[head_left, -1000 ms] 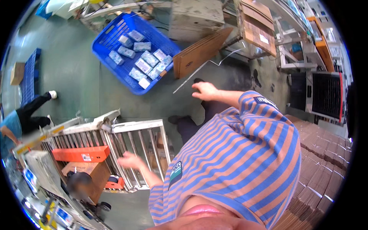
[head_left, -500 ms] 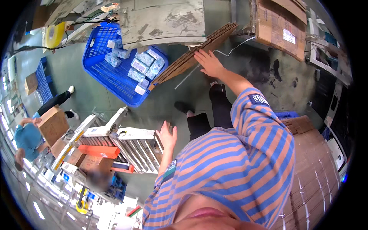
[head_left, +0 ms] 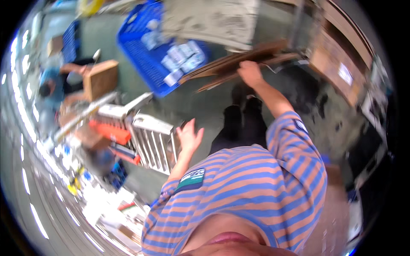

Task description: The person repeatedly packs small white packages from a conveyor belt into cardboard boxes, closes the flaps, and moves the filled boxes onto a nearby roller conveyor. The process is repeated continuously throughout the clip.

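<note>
Right grip (head_left: 251,73) pinches cardboard (head_left: 224,80), left grip (head_left: 189,137) splayed empty near roller conveyor (head_left: 150,141), pale cabinet (head_left: 209,23) partly hiding blue basket (head_left: 147,72).

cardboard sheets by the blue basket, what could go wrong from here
1. The cardboard sheets are fanned apart, with only the right hand at their edge, so one might slide or fall.
2. Their near end appears close to the blue basket, so a swing could catch its rim or jostle the small packages.
3. The left hand is beside the roller conveyor, fingers spread, and might knock its frame.
</note>
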The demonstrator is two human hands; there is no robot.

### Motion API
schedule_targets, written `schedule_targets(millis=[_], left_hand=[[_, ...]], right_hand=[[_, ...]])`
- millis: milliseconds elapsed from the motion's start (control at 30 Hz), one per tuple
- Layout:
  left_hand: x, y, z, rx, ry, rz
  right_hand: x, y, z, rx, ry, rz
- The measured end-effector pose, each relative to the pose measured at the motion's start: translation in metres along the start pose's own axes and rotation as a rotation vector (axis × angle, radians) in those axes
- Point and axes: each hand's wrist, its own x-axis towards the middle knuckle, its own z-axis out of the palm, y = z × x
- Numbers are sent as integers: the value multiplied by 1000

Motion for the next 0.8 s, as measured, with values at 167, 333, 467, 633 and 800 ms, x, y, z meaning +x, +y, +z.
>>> schedule_targets(millis=[167,333,467,633,800], left_hand=[[-21,-7,1,-64,119,13],[-15,3,-24,-172,470,162],[-13,91,-92,-53,734,717],[3,198,-100,209,652,986],[-2,312,-126,110,616,1290]], right_hand=[[-29,0,-43,-130,-201,-41],[-70,-45,-171,83,38,-150],[-109,-90,-258,8,88,-132],[-166,-115,-328,-65,202,-86],[-261,-75,-397,-151,304,151]])
